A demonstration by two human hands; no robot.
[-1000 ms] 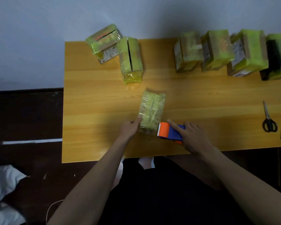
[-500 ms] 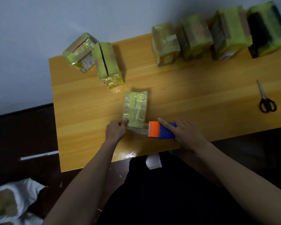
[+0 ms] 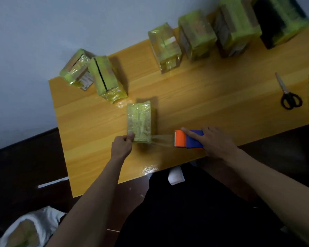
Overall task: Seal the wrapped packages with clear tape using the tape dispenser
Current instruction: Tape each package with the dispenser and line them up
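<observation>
Left hand [image 3: 122, 146]: fingers curled, pinched the near-left corner of the wrapped package [image 3: 140, 122]
Right hand [image 3: 214, 142]: gripped the tape dispenser [image 3: 188, 139], forefinger laid along its top
Clear tape [image 3: 162, 139]: stretched from package to dispenser
Package: mid-counter [image 3: 203, 97], near front edge

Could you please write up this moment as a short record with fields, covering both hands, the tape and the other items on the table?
left hand: left hand pinches the near corner of the center package
right hand: right hand holds the tape dispenser, index finger along its top
tape: clear tape stretches from dispenser to package
other packages: two far left, four along the far edge
tools: scissors at right
surface: wooden table
</observation>
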